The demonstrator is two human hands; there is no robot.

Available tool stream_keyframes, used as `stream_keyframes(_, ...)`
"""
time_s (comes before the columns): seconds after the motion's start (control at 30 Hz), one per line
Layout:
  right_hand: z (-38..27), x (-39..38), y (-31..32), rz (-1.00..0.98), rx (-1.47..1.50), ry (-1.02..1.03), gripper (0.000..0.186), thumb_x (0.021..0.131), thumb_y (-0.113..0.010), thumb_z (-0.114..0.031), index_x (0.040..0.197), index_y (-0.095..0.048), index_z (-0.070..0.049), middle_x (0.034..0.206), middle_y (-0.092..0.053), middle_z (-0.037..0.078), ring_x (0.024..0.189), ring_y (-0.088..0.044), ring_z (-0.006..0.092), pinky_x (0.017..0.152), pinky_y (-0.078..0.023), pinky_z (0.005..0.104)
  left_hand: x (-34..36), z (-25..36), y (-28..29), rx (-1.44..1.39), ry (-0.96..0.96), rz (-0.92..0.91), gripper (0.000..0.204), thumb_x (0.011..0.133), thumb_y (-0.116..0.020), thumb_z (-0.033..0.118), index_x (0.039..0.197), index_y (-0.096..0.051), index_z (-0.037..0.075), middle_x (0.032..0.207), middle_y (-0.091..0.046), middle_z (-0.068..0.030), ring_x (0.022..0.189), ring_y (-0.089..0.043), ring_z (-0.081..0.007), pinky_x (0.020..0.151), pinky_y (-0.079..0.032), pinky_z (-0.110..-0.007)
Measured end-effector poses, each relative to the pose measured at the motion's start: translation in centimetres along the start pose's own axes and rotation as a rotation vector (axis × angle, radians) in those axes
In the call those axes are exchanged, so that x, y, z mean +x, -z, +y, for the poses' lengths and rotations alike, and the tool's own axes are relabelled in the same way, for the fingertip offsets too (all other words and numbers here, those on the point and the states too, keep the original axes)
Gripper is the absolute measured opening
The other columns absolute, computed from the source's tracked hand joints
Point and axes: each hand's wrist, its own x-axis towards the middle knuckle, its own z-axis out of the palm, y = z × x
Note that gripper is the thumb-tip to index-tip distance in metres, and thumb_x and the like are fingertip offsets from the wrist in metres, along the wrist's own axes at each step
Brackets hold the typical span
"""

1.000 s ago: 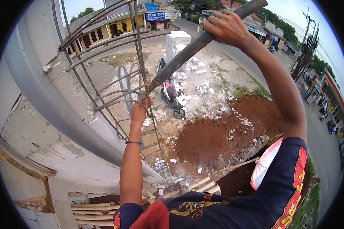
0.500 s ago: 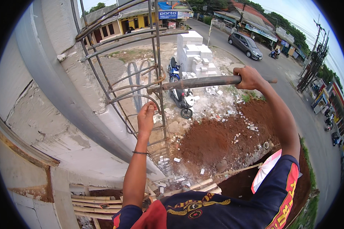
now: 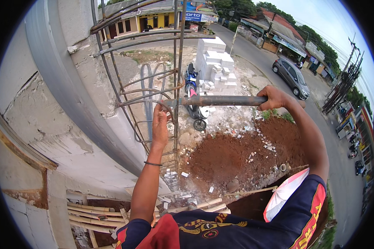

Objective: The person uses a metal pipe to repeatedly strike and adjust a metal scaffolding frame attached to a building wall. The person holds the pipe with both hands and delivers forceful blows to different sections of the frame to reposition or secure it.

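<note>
Left of the rebar cage (image 3: 149, 96) is a grey steel column (image 3: 64, 83); at the cage, your left hand (image 3: 160, 124) is by the end of the metal bar (image 3: 220, 101), but its grip I cannot tell; this bar extends rightward from the cage; farther right, your right hand (image 3: 274, 98) grasps it; you seem to be setting its end against the cage; next calls for careful aligning.

Got rebar cage (image 3: 150, 95) by left fingers (image 3: 158, 114), wall (image 3: 66, 128) further left, pipe (image 3: 228, 100) from just beside those through right fingers (image 3: 266, 93). Block stack (image 3: 216, 62) beyond, between both sets. Dirt (image 3: 220, 153) below right ones, car (image 3: 291, 76) past them, further right.
</note>
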Motion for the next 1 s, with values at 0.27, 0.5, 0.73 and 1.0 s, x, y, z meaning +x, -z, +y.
stream_keyframes(0.27, -1.9, 1.3, 3.3, -0.129, 0.022, -0.079, 0.032, 0.070, -0.073, -0.027, 0.079, -0.071, 0.004, 0.057, -0.061, 0.006, 0.047, -0.059, 0.0147, 0.046, -0.046, 0.0301, 0.9, 0.2, 1.2, -0.014, -0.044, -0.124, 0.056, 0.102, -0.053, 0.037, 0.142, -0.045, -0.002, 0.128, -0.058, -0.0053, 0.114, -0.053, -0.0125, 0.098, -0.043, -0.031)
stream_keyframes(0.5, -3.4, 1.8, 6.1, 0.277, -0.571, 0.165, 0.036, 0.070, -0.076, -0.038, 0.075, -0.065, -0.004, 0.066, -0.062, 0.013, 0.067, -0.063, 0.0339, 0.064, -0.046, 0.0464, 0.2, -0.7, 0.2, -0.100, -0.083, -0.040, 0.054, 0.101, -0.056, 0.033, 0.140, -0.045, -0.003, 0.127, -0.058, -0.0063, 0.112, -0.054, -0.0134, 0.099, -0.043, -0.032)
stream_keyframes(0.73, -6.9, 3.2, 8.2, 0.352, -0.878, 0.072, 0.038, 0.068, -0.081, -0.046, 0.084, -0.074, -0.012, 0.072, -0.068, 0.011, 0.075, -0.069, 0.0332, 0.068, -0.054, 0.0442, 0.0, -1.5, 0.3, -0.118, -0.064, 0.004, 0.058, 0.100, -0.058, 0.035, 0.142, -0.043, -0.003, 0.130, -0.056, -0.0085, 0.112, -0.054, -0.0150, 0.099, -0.042, -0.032)
stream_keyframes(1.0, -8.3, 4.8, 9.2, 0.546, -1.082, 0.130, 0.013, 0.069, -0.077, -0.022, 0.078, -0.072, -0.013, 0.065, -0.065, 0.008, 0.062, -0.067, 0.0286, 0.057, -0.052, 0.0390, -0.1, -1.4, 0.2, -0.115, -0.018, 0.000, 0.063, 0.098, -0.059, 0.043, 0.140, -0.043, -0.001, 0.118, -0.059, -0.0059, 0.105, -0.055, -0.0127, 0.091, -0.046, -0.031)
